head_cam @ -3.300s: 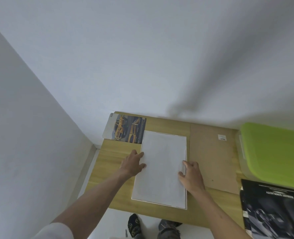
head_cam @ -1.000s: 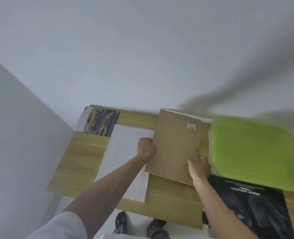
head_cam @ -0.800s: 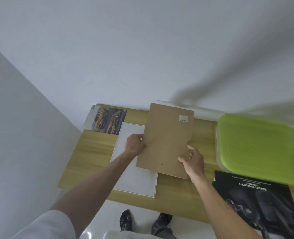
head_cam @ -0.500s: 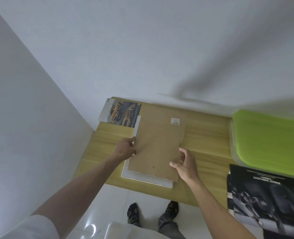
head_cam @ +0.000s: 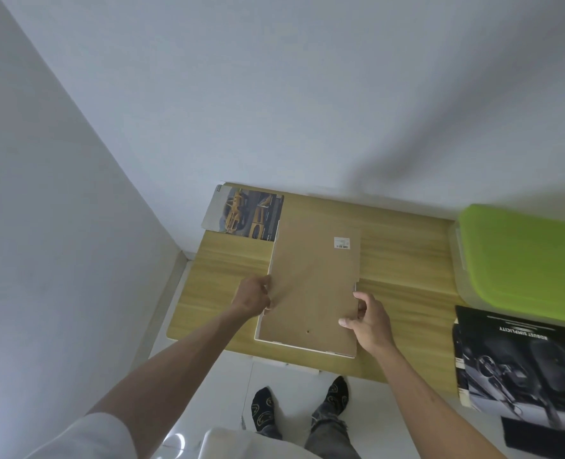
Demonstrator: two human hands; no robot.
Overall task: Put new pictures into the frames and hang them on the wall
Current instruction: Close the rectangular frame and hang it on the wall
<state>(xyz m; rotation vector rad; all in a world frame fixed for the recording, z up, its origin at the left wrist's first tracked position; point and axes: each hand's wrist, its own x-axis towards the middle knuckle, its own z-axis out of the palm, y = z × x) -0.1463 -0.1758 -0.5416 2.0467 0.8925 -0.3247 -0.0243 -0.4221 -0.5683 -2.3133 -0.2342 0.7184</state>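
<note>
Reaching forward, left hand (head_cam: 253, 293) and right hand (head_cam: 368, 318) pinch backing board (head_cam: 314, 286) edges.

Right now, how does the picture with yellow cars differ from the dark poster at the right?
The yellow car picture is colourful; the dark poster is nearly black and grey. The yellow car picture lies at the table's far left corner; the dark poster lies at its near right and looks larger. Both lie flat, untouched by either hand.

Flat brown fibreboard backing panel (head_cam: 314, 286) hides the white picture frame (head_cam: 274, 341) beneath (only edges peek). Lime-green plastic box lid (head_cam: 522, 256) cropped at right edge. Barcode sticker (head_cam: 341, 242) text unreadable.
</note>
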